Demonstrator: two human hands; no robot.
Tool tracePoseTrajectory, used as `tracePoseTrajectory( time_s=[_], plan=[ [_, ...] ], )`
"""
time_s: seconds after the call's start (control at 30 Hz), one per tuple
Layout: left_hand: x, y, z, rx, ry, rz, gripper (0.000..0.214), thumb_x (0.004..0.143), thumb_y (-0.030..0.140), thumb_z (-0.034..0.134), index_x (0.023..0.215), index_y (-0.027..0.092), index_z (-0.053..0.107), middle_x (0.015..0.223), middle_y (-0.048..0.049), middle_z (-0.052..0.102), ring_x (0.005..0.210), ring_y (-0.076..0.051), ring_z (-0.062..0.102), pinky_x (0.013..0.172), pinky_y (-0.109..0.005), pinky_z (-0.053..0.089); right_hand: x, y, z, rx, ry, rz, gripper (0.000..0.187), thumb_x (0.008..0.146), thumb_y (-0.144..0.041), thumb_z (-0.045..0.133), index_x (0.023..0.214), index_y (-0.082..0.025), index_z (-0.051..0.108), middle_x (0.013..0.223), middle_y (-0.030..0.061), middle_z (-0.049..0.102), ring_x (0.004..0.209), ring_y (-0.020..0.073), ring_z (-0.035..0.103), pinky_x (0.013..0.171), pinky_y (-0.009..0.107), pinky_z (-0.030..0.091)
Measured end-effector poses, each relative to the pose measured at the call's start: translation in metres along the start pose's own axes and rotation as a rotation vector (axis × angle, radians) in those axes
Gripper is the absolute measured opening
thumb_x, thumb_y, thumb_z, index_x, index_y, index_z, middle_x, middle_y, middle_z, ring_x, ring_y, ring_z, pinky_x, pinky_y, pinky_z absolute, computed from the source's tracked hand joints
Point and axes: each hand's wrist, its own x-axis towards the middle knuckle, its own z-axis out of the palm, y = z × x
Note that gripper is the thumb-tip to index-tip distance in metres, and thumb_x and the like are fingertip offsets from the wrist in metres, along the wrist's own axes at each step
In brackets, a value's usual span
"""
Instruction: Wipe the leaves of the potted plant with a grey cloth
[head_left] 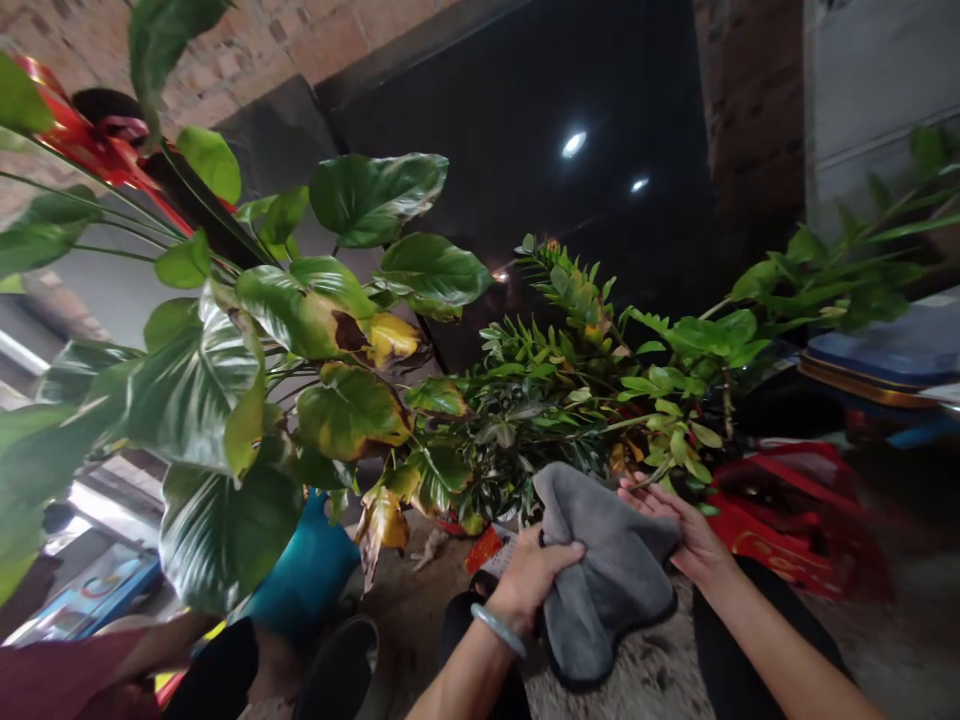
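Observation:
My left hand (pixel 532 578) is closed on a grey cloth (pixel 600 570), its thumb lying over the fabric. A pale bangle sits on that wrist. My right hand (pixel 686 535) lies with its fingers stretched out against the cloth's right side, the fingertips touching a thin stem of the small-leaved plant (pixel 592 400). The cloth hangs between both hands, just below the plant's lower fronds.
A large broad-leaved plant (pixel 247 370) with yellowing, brown-edged leaves fills the left. A teal pot (pixel 304 575) stands under it. A red box (pixel 787 520) lies at right, a blue tub (pixel 892 355) behind it. Another person's limbs (pixel 195 660) show at lower left.

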Motion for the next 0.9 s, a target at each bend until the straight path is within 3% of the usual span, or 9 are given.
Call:
tracePoseTrajectory(
  time_s=[0.2, 0.3, 0.4, 0.47, 0.53, 0.67, 0.73, 0.8, 0.9],
  plan=[
    [0.018, 0.076, -0.007, -0.375, 0.328, 0.33, 0.033, 0.063, 0.02, 0.084, 0.092, 0.017, 0.068, 0.079, -0.0039, 0.077, 0.07, -0.02, 0.072, 0.074, -0.033, 0.059, 0.0, -0.004, 0.0, -0.006, -0.072, 0.01, 0.02, 0.07, -0.032, 0.075, 0.089, -0.027, 0.073, 0.096, 0.0053, 0.079, 0.096, 0.0254, 0.073, 0.107, 0.051, 0.047],
    [0.023, 0.05, -0.008, -0.283, 0.32, 0.274, 0.03, 0.062, 0.019, 0.083, 0.089, 0.015, 0.07, 0.077, -0.006, 0.077, 0.071, -0.022, 0.072, 0.076, -0.033, 0.058, 0.003, -0.004, -0.004, -0.001, -0.083, 0.003, 0.02, 0.071, -0.033, 0.074, 0.09, -0.026, 0.073, 0.1, 0.0074, 0.078, 0.103, 0.0276, 0.071, 0.112, 0.054, 0.04],
    [0.01, 0.002, -0.011, -0.039, 0.095, 0.065, 0.034, 0.053, 0.023, 0.089, 0.082, 0.013, 0.075, 0.073, -0.0094, 0.077, 0.073, -0.027, 0.073, 0.077, -0.037, 0.057, 0.006, -0.002, -0.01, -0.01, -0.087, 0.009, 0.02, 0.074, -0.031, 0.072, 0.093, -0.027, 0.073, 0.104, 0.0083, 0.078, 0.107, 0.0296, 0.07, 0.109, 0.057, 0.042],
    [-0.003, -0.01, -0.013, 0.028, -0.028, 0.017, 0.037, 0.048, 0.026, 0.091, 0.079, 0.014, 0.076, 0.073, -0.0089, 0.077, 0.073, -0.027, 0.072, 0.077, -0.037, 0.057, 0.007, -0.002, -0.013, -0.027, -0.088, 0.01, 0.022, 0.074, -0.03, 0.072, 0.095, -0.026, 0.074, 0.105, 0.0092, 0.077, 0.107, 0.0301, 0.07, 0.109, 0.057, 0.043],
    [-0.01, 0.004, -0.016, -0.003, -0.017, 0.069, 0.04, 0.044, 0.025, 0.093, 0.078, 0.015, 0.075, 0.076, -0.0081, 0.078, 0.071, -0.025, 0.072, 0.075, -0.036, 0.057, 0.008, -0.002, -0.013, -0.045, -0.079, 0.007, 0.021, 0.072, -0.03, 0.074, 0.093, -0.026, 0.074, 0.103, 0.0089, 0.078, 0.105, 0.0293, 0.071, 0.112, 0.055, 0.04],
    [0.002, 0.066, -0.023, -0.285, 0.278, 0.324, 0.037, 0.055, 0.024, 0.089, 0.087, 0.019, 0.071, 0.082, -0.0058, 0.077, 0.078, -0.024, 0.073, 0.078, -0.034, 0.059, 0.005, -0.005, -0.009, -0.06, -0.087, 0.014, 0.017, 0.069, -0.034, 0.076, 0.084, -0.029, 0.073, 0.098, 0.0069, 0.079, 0.1, 0.0287, 0.072, 0.116, 0.058, 0.032],
    [0.013, 0.076, -0.027, -0.398, 0.36, 0.406, 0.035, 0.063, 0.026, 0.085, 0.093, 0.019, 0.07, 0.086, -0.0053, 0.077, 0.082, -0.023, 0.074, 0.082, -0.034, 0.059, 0.004, -0.006, -0.007, -0.064, -0.091, 0.023, 0.019, 0.069, -0.036, 0.076, 0.086, -0.029, 0.073, 0.098, 0.007, 0.079, 0.1, 0.0294, 0.072, 0.116, 0.06, 0.031],
    [0.019, 0.058, -0.027, -0.383, 0.359, 0.367, 0.037, 0.063, 0.028, 0.085, 0.095, 0.017, 0.071, 0.086, -0.0068, 0.078, 0.082, -0.024, 0.074, 0.083, -0.035, 0.059, 0.003, -0.006, -0.007, -0.069, -0.077, 0.031, 0.021, 0.068, -0.036, 0.075, 0.088, -0.029, 0.073, 0.097, 0.0072, 0.079, 0.099, 0.0295, 0.072, 0.116, 0.059, 0.032],
    [0.011, -0.001, -0.027, -0.208, 0.237, 0.138, 0.045, 0.051, 0.028, 0.092, 0.088, 0.011, 0.073, 0.076, -0.0106, 0.078, 0.076, -0.028, 0.074, 0.08, -0.038, 0.059, 0.001, -0.006, -0.009, -0.078, -0.055, 0.021, 0.022, 0.069, -0.036, 0.074, 0.089, -0.028, 0.073, 0.097, 0.0081, 0.078, 0.097, 0.0298, 0.073, 0.114, 0.058, 0.035]
  ],
)
